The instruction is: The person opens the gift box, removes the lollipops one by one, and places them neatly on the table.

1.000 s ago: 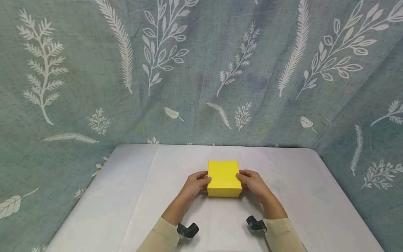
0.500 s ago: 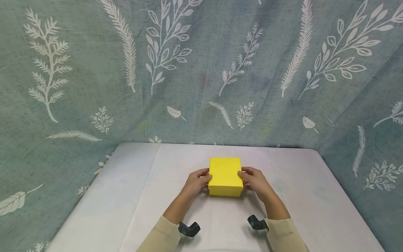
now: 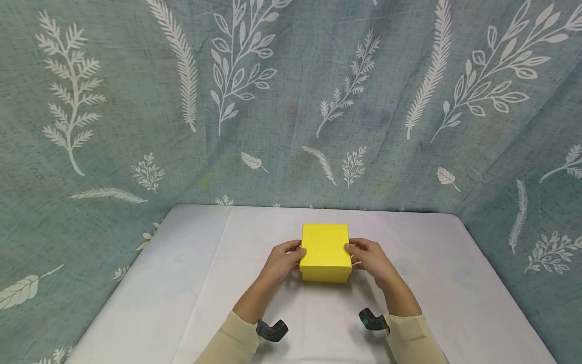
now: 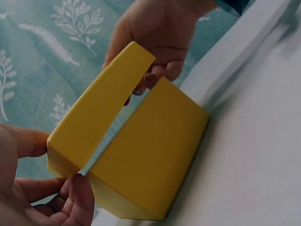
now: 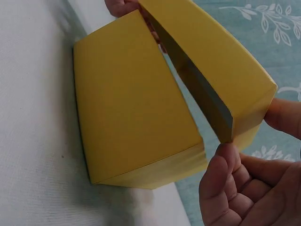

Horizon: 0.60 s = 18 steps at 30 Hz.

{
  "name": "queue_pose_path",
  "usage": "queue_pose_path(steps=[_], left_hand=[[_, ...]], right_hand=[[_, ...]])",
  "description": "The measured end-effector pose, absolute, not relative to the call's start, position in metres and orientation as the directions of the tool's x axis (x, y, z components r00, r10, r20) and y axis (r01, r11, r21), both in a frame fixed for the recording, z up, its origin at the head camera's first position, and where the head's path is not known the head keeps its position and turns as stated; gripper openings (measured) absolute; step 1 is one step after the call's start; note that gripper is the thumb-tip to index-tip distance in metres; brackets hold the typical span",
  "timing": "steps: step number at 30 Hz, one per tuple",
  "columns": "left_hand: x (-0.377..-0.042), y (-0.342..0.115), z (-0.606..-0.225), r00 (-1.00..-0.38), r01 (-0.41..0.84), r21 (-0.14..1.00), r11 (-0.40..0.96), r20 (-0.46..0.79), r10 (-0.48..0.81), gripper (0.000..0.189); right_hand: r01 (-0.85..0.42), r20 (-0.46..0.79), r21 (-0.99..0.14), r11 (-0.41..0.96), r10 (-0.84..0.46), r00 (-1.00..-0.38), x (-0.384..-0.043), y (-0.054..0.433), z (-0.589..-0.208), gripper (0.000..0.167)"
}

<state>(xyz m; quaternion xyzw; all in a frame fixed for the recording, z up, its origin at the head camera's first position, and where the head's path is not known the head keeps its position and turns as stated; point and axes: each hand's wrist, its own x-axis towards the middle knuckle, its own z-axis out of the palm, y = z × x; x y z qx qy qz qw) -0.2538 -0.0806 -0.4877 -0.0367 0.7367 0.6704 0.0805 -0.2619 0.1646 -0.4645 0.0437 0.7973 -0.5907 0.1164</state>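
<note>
A yellow box stands on the white table in the head view, its lid (image 3: 325,245) raised just off its base (image 3: 325,274). My left hand (image 3: 278,263) grips the lid's left side, thumb near the top edge. On the opposite side my right hand (image 3: 370,260) holds the lid the same way. Both wrist views show an open gap between the lid (image 4: 101,108) and the base (image 4: 150,146). From the right wrist, a bit of the inside of the lid (image 5: 211,56) shows, tilted relative to the base (image 5: 131,103). The inside of the base is hidden.
The white-covered table (image 3: 218,303) extends around the box. A green-blue cloth with white leaf prints (image 3: 282,101) hangs behind it and along both sides. Dark wrist devices (image 3: 272,331) sit at both sleeve cuffs.
Both hands have moved slightly up with the lid, and it has lifted off the base. The base stays on the table. The head view has shifted a little.
</note>
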Motion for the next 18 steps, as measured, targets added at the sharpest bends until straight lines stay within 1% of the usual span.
queue_pose_path(steps=[12, 18], left_hand=[[-0.245, -0.09, -0.463, -0.989, -0.096, 0.979, 0.18, -0.114, 0.091, 0.056], [-0.243, -0.097, -0.453, -0.994, -0.062, 0.972, 0.228, -0.081, 0.073, 0.05]], right_hand=[[0.103, -0.141, -0.947, 0.306, -0.106, -0.984, -0.253, 0.164, -0.451, 0.049], [0.085, -0.127, -0.95, 0.301, -0.123, -0.984, -0.251, 0.158, -0.448, 0.043]])
